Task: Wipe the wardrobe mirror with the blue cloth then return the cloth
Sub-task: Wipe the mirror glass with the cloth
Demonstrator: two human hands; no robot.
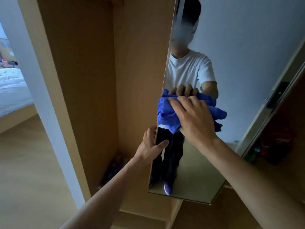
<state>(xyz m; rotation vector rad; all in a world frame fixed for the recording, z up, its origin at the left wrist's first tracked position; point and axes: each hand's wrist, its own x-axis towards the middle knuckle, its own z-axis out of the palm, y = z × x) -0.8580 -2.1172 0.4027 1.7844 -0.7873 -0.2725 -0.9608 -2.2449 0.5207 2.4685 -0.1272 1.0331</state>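
The tall wardrobe mirror [247,66] stands on an open door, right of centre. My right hand [193,116] presses a crumpled blue cloth [166,113] flat against the glass near its left edge, at mid height. My left hand [151,146] grips the mirror door's left edge just below the cloth, thumb on the glass and fingers behind. The glass reflects a person in a white T-shirt and dark trousers, with the cloth and hand mirrored.
The open wooden wardrobe compartment [85,80] lies left of the mirror, with a dark bundle [113,169] on its floor. A white wall post [41,96] and a bed [11,90] are at far left. A dark shelf area [280,142] sits right of the mirror.
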